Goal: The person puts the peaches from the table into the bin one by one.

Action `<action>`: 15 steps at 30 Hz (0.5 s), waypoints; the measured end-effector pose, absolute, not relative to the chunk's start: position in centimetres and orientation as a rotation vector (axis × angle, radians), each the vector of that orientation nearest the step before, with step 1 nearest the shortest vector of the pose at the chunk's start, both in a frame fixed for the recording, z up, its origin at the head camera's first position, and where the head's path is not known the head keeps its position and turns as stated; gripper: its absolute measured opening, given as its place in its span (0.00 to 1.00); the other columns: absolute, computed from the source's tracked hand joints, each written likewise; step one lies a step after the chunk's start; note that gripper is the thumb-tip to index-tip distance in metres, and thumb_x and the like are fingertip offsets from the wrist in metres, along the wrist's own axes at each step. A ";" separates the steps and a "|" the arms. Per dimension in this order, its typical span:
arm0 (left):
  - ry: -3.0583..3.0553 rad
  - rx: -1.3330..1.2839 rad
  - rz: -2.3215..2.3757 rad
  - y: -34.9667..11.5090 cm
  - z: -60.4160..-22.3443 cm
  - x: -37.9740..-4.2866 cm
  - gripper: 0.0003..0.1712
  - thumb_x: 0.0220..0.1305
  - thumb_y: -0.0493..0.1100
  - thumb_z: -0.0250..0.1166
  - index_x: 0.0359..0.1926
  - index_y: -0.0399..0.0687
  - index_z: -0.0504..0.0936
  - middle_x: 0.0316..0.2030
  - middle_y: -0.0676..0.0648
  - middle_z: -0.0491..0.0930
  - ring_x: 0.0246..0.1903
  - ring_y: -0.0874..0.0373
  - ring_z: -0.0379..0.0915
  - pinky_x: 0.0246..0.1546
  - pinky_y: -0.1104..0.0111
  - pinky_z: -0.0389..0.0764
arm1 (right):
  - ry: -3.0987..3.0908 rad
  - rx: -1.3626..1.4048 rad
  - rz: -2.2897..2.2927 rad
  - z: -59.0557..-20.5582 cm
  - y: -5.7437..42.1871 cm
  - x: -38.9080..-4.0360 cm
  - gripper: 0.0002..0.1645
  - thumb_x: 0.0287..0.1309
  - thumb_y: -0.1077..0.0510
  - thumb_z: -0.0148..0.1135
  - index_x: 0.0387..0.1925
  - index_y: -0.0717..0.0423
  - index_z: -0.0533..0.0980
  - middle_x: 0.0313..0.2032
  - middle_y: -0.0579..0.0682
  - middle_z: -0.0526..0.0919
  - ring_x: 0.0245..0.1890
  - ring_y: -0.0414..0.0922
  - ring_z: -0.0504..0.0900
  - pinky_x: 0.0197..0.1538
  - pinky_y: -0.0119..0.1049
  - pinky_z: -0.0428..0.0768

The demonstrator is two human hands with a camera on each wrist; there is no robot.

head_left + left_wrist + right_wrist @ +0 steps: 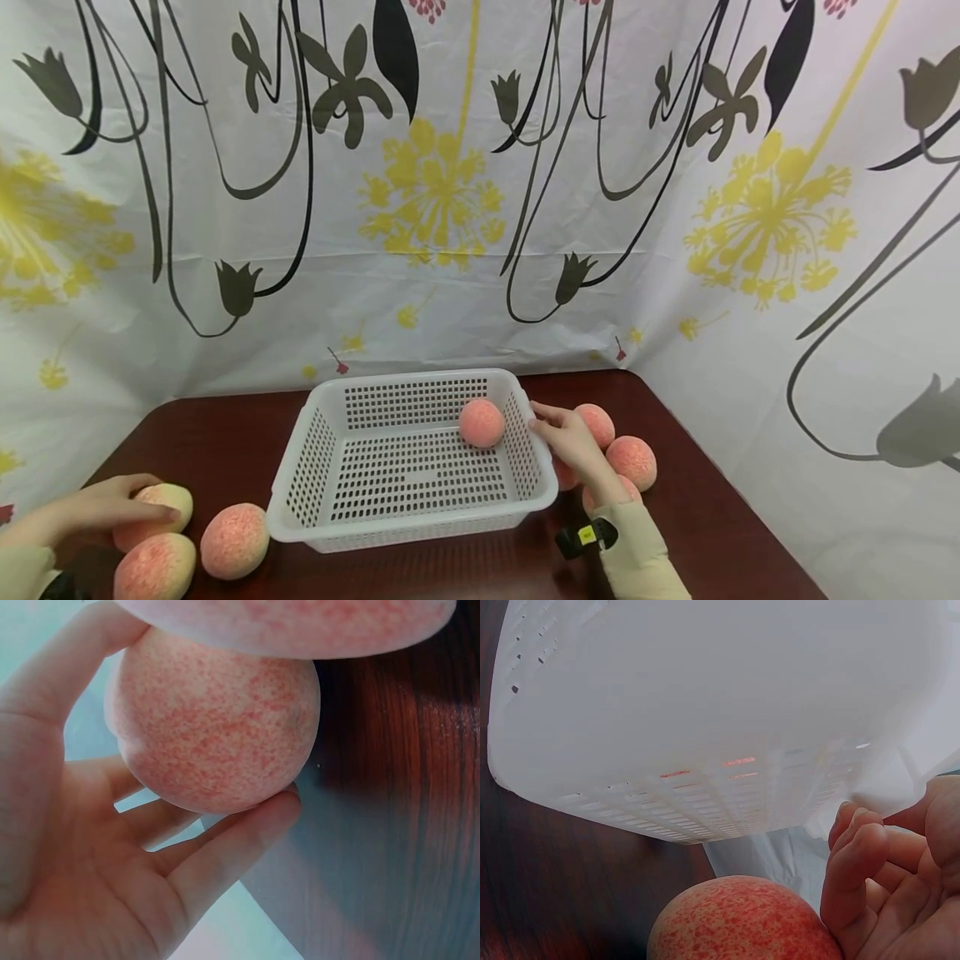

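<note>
At the lower left, my left hand [97,507] holds a pink-and-yellow peach [217,724], thumb on one side and fingers curled round the other. A second peach [156,568] sits just in front of it, and a third peach [234,542] lies between the hand and the basket. My right hand [572,442] grips the right rim of the white plastic basket [408,520]; the right wrist view shows its fingers [859,851] curled under the rim. Inside the basket, one pink peach [482,423] rests near the right wall.
Several peaches lie right of the basket, partly behind my right hand and forearm, among them a back peach [596,425] and an outer peach [632,462]. The dark wooden table [420,575] ends against a flower-patterned cloth [420,317].
</note>
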State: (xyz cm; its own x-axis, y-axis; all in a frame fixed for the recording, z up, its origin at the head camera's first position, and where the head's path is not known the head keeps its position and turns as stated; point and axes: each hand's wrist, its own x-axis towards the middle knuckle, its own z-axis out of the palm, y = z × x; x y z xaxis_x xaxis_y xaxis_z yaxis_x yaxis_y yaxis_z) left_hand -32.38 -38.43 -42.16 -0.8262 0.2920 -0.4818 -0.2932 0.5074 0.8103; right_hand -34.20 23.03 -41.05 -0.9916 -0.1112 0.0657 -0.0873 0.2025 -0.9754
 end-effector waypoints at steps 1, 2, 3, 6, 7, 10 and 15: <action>2.174 0.001 1.322 -38.4 -42.1 -32.3 0.39 0.62 0.49 0.53 0.55 0.18 0.47 0.41 0.37 0.67 0.38 0.46 0.68 0.36 0.54 0.71 | 2.418 -0.202 -1.961 -40.8 22.9 -34.0 0.28 0.59 0.58 0.53 0.60 0.59 0.62 0.46 0.61 0.75 0.39 0.53 0.78 0.36 0.41 0.77; 2.180 0.006 1.320 -38.4 -42.1 -32.3 0.37 0.62 0.49 0.53 0.54 0.19 0.50 0.40 0.38 0.68 0.37 0.46 0.69 0.35 0.54 0.71 | 2.418 -0.201 -1.956 -40.5 22.8 -33.8 0.28 0.59 0.58 0.52 0.60 0.60 0.62 0.46 0.62 0.75 0.39 0.54 0.78 0.36 0.41 0.77; 2.186 0.021 1.318 -38.4 -42.1 -32.2 0.35 0.62 0.49 0.52 0.53 0.19 0.52 0.39 0.38 0.68 0.37 0.47 0.69 0.34 0.55 0.71 | 2.420 -0.199 -1.950 -40.3 22.7 -33.5 0.28 0.59 0.59 0.52 0.60 0.60 0.61 0.46 0.63 0.75 0.39 0.54 0.78 0.36 0.41 0.77; 2.201 0.056 1.309 -38.5 -42.1 -32.1 0.29 0.62 0.49 0.52 0.48 0.24 0.59 0.34 0.41 0.69 0.33 0.48 0.69 0.32 0.56 0.71 | 2.436 -0.200 -1.929 -39.5 22.3 -32.8 0.28 0.60 0.60 0.51 0.61 0.62 0.60 0.46 0.64 0.74 0.39 0.55 0.78 0.36 0.41 0.77; 2.209 0.067 1.304 -38.5 -42.1 -32.0 0.27 0.62 0.49 0.52 0.46 0.25 0.61 0.33 0.41 0.70 0.33 0.48 0.70 0.31 0.56 0.71 | 2.443 -0.201 -1.923 -39.3 22.2 -32.7 0.28 0.60 0.60 0.51 0.61 0.63 0.60 0.46 0.64 0.74 0.39 0.55 0.78 0.36 0.40 0.77; 2.222 0.080 1.292 -38.6 -42.1 -31.9 0.24 0.62 0.49 0.51 0.43 0.28 0.64 0.31 0.43 0.70 0.31 0.49 0.69 0.30 0.57 0.70 | 2.445 -0.200 -1.914 -39.0 22.0 -32.4 0.27 0.60 0.60 0.50 0.61 0.63 0.60 0.46 0.64 0.74 0.40 0.55 0.78 0.36 0.40 0.77; 2.222 0.044 1.287 -38.7 -42.2 -31.8 0.22 0.63 0.51 0.50 0.39 0.31 0.65 0.29 0.43 0.69 0.29 0.50 0.68 0.28 0.57 0.69 | 2.454 -0.204 -1.905 -38.9 22.0 -32.3 0.27 0.60 0.60 0.50 0.60 0.62 0.61 0.46 0.63 0.75 0.39 0.54 0.78 0.37 0.40 0.77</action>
State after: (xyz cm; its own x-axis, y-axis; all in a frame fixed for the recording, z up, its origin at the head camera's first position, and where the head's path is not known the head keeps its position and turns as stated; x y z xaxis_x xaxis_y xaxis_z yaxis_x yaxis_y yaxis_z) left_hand -31.77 -38.72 -42.19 -0.8395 0.2993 -0.4535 -0.2443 0.5376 0.8070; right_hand -32.35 22.00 -38.90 -0.9910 -0.1203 0.0579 -0.0859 0.2426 -0.9663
